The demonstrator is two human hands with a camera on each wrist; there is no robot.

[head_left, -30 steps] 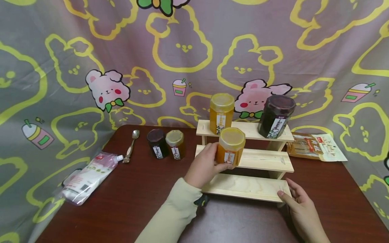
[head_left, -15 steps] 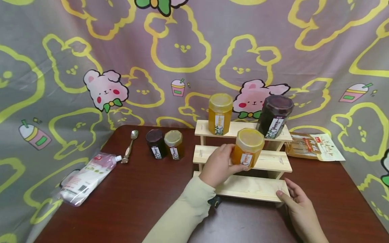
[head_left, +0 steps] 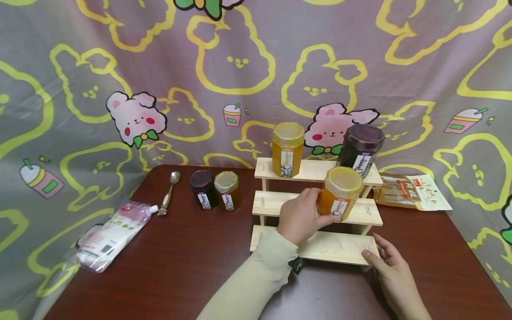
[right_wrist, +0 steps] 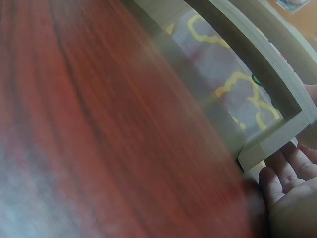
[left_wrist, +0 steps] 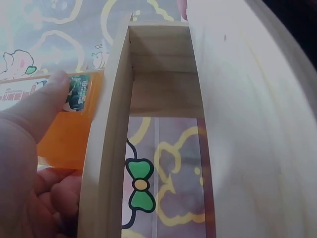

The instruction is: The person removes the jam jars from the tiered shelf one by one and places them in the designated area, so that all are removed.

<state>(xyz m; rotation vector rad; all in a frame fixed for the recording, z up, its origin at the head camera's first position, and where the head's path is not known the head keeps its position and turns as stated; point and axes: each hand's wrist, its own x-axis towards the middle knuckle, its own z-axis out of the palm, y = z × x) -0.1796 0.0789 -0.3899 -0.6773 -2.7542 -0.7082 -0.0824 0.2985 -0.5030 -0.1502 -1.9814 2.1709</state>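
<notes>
My left hand [head_left: 302,214] grips an orange-yellow jar [head_left: 341,194], thumb on its label and fingers behind it. This jar overlaps the right part of the middle tier of a light wooden three-tier stand [head_left: 334,245]. In the left wrist view the jar [left_wrist: 66,134] appears right at the plank's edge. At the stand's lower right corner my right hand [head_left: 394,270] holds the bottom step, thumb on top and fingers round the end; the right wrist view shows its fingers [right_wrist: 286,167] by the end panel. On the top tier stand another yellow jar [head_left: 287,151] and a dark purple jar [head_left: 359,147].
Left on the brown table [head_left: 192,249] are a small dark jar [head_left: 203,190], a small amber jar [head_left: 227,191], a spoon [head_left: 169,194] and a white-pink spouted pouch [head_left: 114,235]. A brown-and-cream snack packet [head_left: 412,192] lies behind the stand's right side. Patterned cloth hangs behind.
My left hand has carried the orange-yellow jar rightward along the middle tier, from near its middle to its right part. My right hand has kept its hold on the stand's corner.
</notes>
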